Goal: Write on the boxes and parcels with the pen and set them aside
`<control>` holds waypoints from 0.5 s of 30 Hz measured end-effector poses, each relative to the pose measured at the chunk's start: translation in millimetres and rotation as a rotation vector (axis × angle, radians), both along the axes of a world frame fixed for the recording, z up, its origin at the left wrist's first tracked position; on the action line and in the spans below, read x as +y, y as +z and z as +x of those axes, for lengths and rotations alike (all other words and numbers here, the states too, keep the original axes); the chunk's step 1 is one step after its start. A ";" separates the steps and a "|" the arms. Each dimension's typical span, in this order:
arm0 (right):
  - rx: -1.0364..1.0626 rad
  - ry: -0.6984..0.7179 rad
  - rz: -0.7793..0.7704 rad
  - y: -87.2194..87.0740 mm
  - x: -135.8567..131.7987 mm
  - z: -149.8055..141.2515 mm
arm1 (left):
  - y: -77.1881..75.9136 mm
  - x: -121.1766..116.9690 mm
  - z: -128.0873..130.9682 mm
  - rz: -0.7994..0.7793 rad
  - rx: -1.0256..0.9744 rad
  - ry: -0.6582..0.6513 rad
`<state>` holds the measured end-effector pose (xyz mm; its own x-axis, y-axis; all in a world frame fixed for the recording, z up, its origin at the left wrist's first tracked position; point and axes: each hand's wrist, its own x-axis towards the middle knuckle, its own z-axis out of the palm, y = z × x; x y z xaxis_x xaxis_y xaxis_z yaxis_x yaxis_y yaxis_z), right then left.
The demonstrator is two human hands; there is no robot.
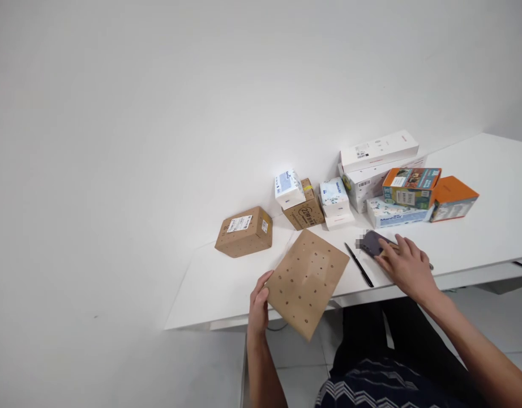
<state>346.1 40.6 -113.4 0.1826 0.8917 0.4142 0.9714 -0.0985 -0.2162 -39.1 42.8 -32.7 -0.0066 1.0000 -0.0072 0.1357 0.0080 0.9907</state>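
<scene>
Clerk: Head view. Poses first?

Operator: From my remote seat, I log two bare hands. Left hand [259,303], one: at the table's near edge, forearm rising from the bottom of the view. Right hand [407,269], one: palm down over the table [210,283], forearm slanting in from the lower right.

Clerk: Counts?

Operator: Brown paper [301,289], one piece, dotted, with a paler patch; sheet or envelope, I cannot tell. Phone [371,242], one, dark. Pen [359,265], one, black, lying between paper and phone. Brown cartons [244,232], two; the left one bears a white label. Tissue packs [289,190], three: one on the right-hand carton, one upright beside it, one lying farther right. White boxes [380,152], two, stacked against the wall [159,113]. Orange boxes [454,198], two: one patterned, on the lying tissue pack; one just beside it.

Clerk: Fingers, and what they have?

Operator: Left: closed, pinching the brown paper at its left corner. The paper's upper part is over the tabletop, its lower corner out past the near edge. Right: fingers bent and slightly spread, reaching over the phone's near end, with something tan partly hidden beneath them. Whether they grip or merely rest, I cannot tell.
</scene>
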 end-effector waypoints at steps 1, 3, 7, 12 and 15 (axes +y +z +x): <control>0.062 0.032 0.032 5.6 -1.3 -1.4 | -3.0 7.3 7.0 -0.015 -0.028 -0.043; 0.237 0.150 0.076 16.7 -5.0 -5.9 | -9.6 22.9 21.9 -0.050 -0.088 -0.100; 0.568 0.346 0.017 30.2 -14.3 -21.0 | -23.9 48.5 47.3 -0.081 -0.113 -0.028; 0.622 0.354 0.031 23.2 -15.9 -34.3 | -42.7 54.2 58.5 -0.045 -0.076 0.115; 0.563 0.365 0.022 15.5 -10.5 -37.5 | -52.8 48.7 58.4 -0.015 -0.071 0.154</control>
<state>308.6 30.1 -97.9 0.0648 0.9297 0.3625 0.6799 0.2247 -0.6980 19.3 91.5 -85.5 -0.1583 0.9870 -0.0277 0.0612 0.0378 0.9974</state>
